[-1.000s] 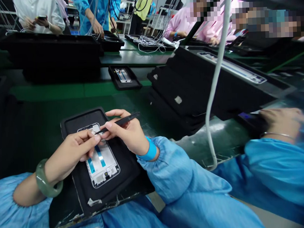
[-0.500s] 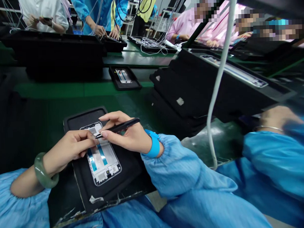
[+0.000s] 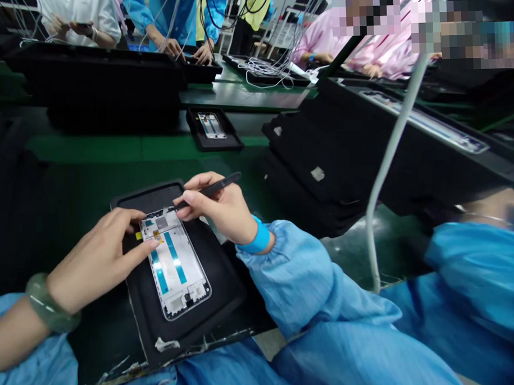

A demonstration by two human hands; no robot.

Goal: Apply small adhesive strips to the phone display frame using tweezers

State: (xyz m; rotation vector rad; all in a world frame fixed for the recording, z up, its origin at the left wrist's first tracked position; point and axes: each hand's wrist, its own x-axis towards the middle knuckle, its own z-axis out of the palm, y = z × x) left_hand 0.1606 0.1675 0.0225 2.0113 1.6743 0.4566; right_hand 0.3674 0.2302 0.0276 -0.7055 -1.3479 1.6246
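Note:
A phone's middle frame [image 3: 181, 268], silver-white with two blue strips, lies on a black foam tray [image 3: 226, 283]. My left hand [image 3: 102, 248] grips its left edge near the top, thumb over the inner face by a small orange-gold flex piece and fingers along the side. A yellow tab [image 3: 138, 236] sticks out between them. In a pinch, my right hand [image 3: 219, 208] holds slim black tweezers [image 3: 221, 185], the tip at the frame's top right edge. My right fingers partly cover that corner.
Another phone frame [image 3: 212, 125] sits in a small black tray ahead. Black trays [image 3: 315, 157] are stacked at right, behind a hanging grey cable [image 3: 390, 148]. A co-worker's blue sleeve [image 3: 478, 263] is close on the right. Other people work across the bench.
My left hand has opened from a pinch over the frame and moved to its left edge. My right hand has shifted up with the tweezers, toward the top edge.

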